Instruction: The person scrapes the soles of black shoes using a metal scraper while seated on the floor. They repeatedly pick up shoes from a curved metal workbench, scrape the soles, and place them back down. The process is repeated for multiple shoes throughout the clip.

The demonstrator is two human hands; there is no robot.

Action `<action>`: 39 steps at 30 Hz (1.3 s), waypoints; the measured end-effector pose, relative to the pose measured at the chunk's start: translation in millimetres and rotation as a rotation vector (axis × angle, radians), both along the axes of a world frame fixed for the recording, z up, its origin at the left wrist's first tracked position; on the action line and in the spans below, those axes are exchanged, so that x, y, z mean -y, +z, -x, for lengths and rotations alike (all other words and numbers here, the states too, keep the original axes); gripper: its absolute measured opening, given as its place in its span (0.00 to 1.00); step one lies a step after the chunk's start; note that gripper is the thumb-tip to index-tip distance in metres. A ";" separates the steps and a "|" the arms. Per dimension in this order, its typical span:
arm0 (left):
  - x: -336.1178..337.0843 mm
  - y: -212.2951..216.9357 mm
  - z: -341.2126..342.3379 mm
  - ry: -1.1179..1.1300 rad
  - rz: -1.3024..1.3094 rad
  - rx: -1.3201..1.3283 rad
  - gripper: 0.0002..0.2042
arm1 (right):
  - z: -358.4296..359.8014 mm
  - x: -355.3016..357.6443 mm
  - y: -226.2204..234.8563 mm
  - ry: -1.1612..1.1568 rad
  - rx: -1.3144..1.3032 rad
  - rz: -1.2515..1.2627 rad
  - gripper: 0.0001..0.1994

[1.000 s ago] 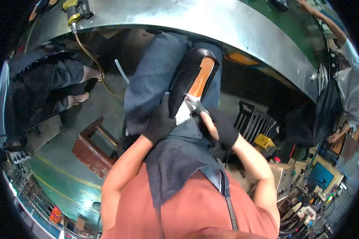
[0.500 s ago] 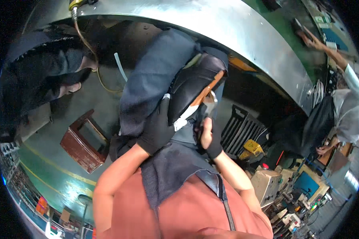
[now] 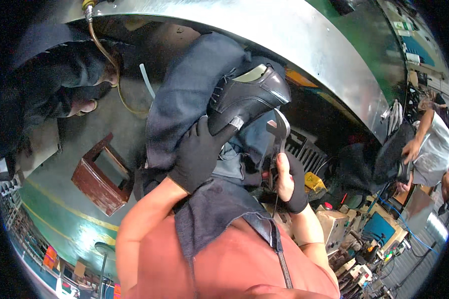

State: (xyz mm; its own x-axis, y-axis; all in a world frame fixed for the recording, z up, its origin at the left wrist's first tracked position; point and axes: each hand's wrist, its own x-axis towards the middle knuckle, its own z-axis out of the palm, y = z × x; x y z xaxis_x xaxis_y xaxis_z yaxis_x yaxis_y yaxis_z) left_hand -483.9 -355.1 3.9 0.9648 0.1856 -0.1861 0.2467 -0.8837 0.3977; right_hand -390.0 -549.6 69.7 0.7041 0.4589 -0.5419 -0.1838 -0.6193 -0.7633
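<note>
The shoe [image 3: 247,97] is black leather, smooth with a soft gloss on its toe, and its inner lining looks pale and matt. The left hand [image 3: 199,154] wears a black knit cloth glove, matt and slightly rough; the right hand [image 3: 287,182] has a like glove, worn through at the palm. The pincers [image 3: 277,134] are bare steel, dull grey. The apron [image 3: 219,214] is dark coarse denim, frayed along its edge. The machine housing [image 3: 284,30] above is brushed sheet metal, faintly shiny

Yellow label [image 3: 314,182], maybe blue screen [image 3: 379,228], lower right.
</note>
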 end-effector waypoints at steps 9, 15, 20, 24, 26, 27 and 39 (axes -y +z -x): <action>-1.1 -16.6 11.4 0.005 0.056 0.169 0.23 | -14.9 -24.6 20.7 0.232 0.081 0.107 0.18; 0.2 -29.8 20.7 0.016 0.052 0.284 0.20 | -24.5 -48.2 20.3 0.366 0.167 0.213 0.16; 0.9 -29.2 23.0 0.056 0.046 0.321 0.18 | -23.4 -52.0 24.2 0.437 0.188 0.243 0.17; -0.6 -29.8 22.7 0.069 0.052 0.317 0.18 | -19.9 -46.6 11.1 0.489 0.277 0.236 0.18; -3.3 -30.4 24.6 0.062 0.052 0.330 0.19 | -18.0 -42.6 20.0 0.497 0.274 0.250 0.19; -5.7 -31.6 26.1 0.057 0.049 0.349 0.19 | -18.8 -42.1 15.3 0.459 0.212 0.283 0.16; -93.0 62.5 -7.2 0.309 0.777 0.468 0.35 | -13.7 10.6 63.1 -0.157 -0.144 -0.004 0.19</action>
